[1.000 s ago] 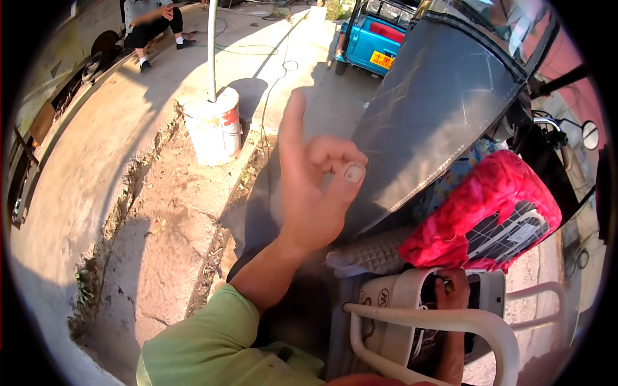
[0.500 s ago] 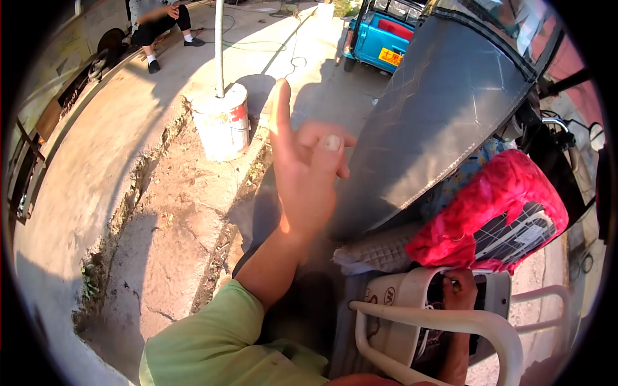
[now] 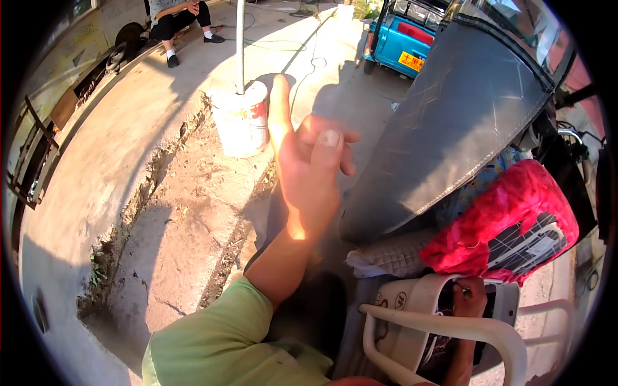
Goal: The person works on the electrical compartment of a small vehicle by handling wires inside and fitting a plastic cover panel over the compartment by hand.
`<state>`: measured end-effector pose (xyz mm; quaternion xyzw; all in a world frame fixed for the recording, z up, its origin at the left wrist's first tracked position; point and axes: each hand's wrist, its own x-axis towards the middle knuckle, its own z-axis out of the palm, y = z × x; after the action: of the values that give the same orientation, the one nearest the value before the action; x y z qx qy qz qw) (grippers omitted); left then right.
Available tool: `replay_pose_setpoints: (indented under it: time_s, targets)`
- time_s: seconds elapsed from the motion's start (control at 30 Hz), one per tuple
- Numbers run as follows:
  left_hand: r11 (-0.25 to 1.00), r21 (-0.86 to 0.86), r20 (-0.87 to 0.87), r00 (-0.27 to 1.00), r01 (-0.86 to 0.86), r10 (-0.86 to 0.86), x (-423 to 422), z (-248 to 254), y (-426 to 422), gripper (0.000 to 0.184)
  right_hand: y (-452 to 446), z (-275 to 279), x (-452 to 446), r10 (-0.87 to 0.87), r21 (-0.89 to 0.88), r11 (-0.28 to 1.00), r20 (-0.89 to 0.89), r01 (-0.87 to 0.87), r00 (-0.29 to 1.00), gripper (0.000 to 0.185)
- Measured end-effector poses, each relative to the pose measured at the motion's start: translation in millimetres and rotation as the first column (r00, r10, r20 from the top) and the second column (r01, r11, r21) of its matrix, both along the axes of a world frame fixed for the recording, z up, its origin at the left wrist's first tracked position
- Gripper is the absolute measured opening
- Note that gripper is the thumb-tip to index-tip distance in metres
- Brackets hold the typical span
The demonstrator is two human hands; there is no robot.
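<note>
My left hand (image 3: 312, 174) is raised in mid-air beside the grey vehicle cover (image 3: 444, 122). One finger points up, the others bend loosely with the thumb in front, and nothing shows between them. Lower right, my right hand (image 3: 470, 297) has curled fingers at the mouth of a cream storage box (image 3: 412, 299). Whatever it grips is too small and hidden to name. Cables and dark contents lie in the box below it. A cream metal rail (image 3: 463, 326) crosses in front of the box and my right forearm.
A pink-covered seat back (image 3: 460, 241) stands above the box, with a quilted pad (image 3: 393, 256) beside it. A white bucket holding a pole (image 3: 241, 125) stands ahead. Farther off are a blue three-wheeler (image 3: 396, 48) and a seated person (image 3: 177, 22). A broken concrete edge (image 3: 151, 177) runs along the left.
The view has swung left, so the surroundings shift rightward. My left thumb has parted from the bent fingers it met earliest. My right hand stays at the box.
</note>
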<state>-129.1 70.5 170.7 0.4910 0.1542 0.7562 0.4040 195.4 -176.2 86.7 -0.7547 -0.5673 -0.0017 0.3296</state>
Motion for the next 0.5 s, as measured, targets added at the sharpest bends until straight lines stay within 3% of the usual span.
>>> replay_pose_setpoints:
  time_s: [0.07, 0.13, 0.17, 0.23, 0.33, 0.5]
  targets:
    - [0.985, -0.106, 0.019, 0.991, 0.137, -0.135, -3, 3, -3, 0.085, -1, -5, 5, -0.003, 0.01, 1.0, 0.006, 0.003, 1.0, 0.015]
    - [0.973, 0.138, 0.09, 0.976, 0.184, -0.198, -5, -1, -7, 0.084, -2, -14, 15, 0.007, 0.019, 1.0, 0.035, -0.008, 0.999, 0.016]
    - [0.975, 0.157, 0.107, 0.979, 0.156, -0.174, -6, -1, -10, 0.083, -1, -7, 8, -0.06, -0.05, 0.997, -0.04, 0.058, 0.997, 0.014]
    - [0.974, 0.194, 0.148, 0.978, 0.118, -0.148, -6, 0, -18, 0.083, 2, 2, -5, -0.063, -0.055, 0.997, -0.027, 0.062, 0.998, 0.014]
    - [0.983, 0.029, 0.116, 0.976, 0.18, -0.183, -8, -3, -3, 0.082, -1, -7, 10, -0.011, -0.056, 0.998, 0.01, 0.012, 1.0, 0.014]
    - [0.991, 0.078, -0.027, 0.994, 0.111, -0.109, -7, -2, -13, 0.084, -3, -10, 15, -0.015, -0.045, 0.999, -0.004, 0.015, 1.0, 0.01]
